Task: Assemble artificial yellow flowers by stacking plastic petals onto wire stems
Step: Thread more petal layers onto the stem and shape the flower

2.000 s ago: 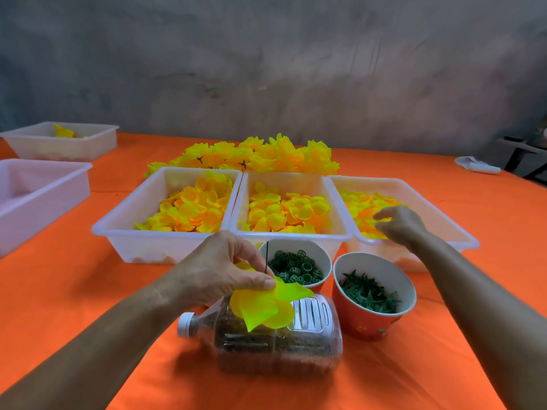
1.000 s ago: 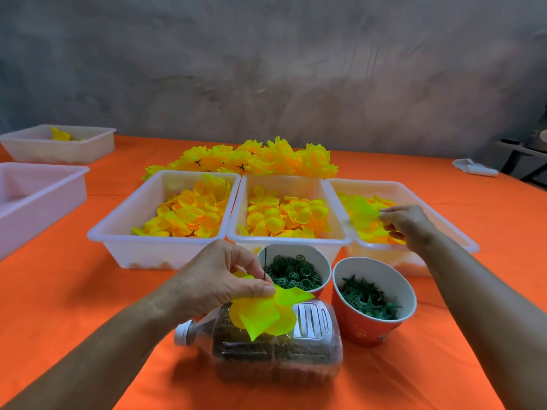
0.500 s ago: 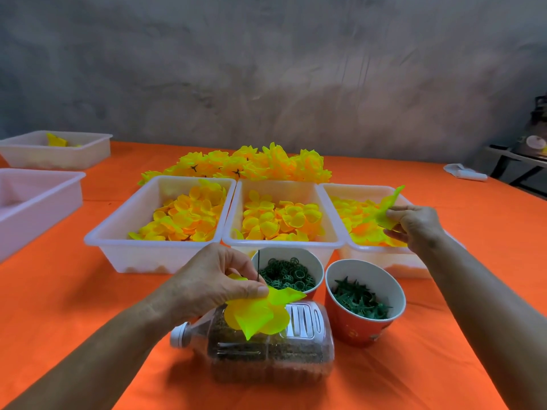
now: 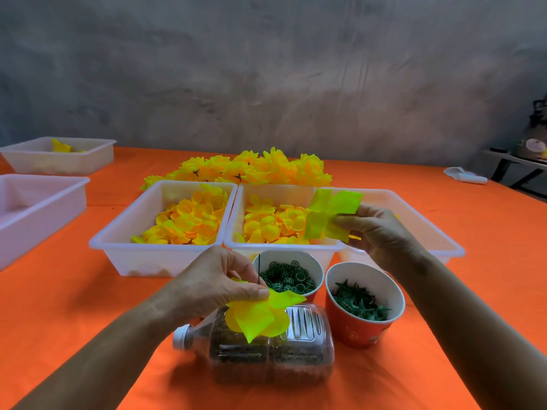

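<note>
While the left hand [image 4: 219,279] is pinching a thin black wire stem [image 4: 259,269] between thumb and fingers, with a few yellow-green petal layers [image 4: 257,316] already sitting on it just under the fingertips, the right hand [image 4: 376,232] is gripping a fresh lime-yellow petal piece [image 4: 331,216] by one edge and holding it up over the middle petal tray [image 4: 281,250], well apart from the wire tip. I am judging this flower as partly built: the held piece is not yet threaded on, and more layers plus green parts are probably still waiting. A heap of finished yellow flowers [image 4: 245,170] is lying behind the trays, so many are done already. The left petal tray [image 4: 118,247] and the middle one are both holding plenty of orange-yellow petals, so the job is looking far from over.

A cup of green rings [image 4: 288,278] and a red cup of green spiky calyxes [image 4: 364,303] are standing near the hands, and a clear plastic bottle [image 4: 272,350] is lying on its side on the orange tablecloth [image 4: 59,306] beneath the left hand.

The right tray [image 4: 429,232] is mostly being covered by the right hand, so its contents are hard to tell. The lower stem is being hidden by the petals and palm, and the bottle's dark contents are too blurred to name.
</note>
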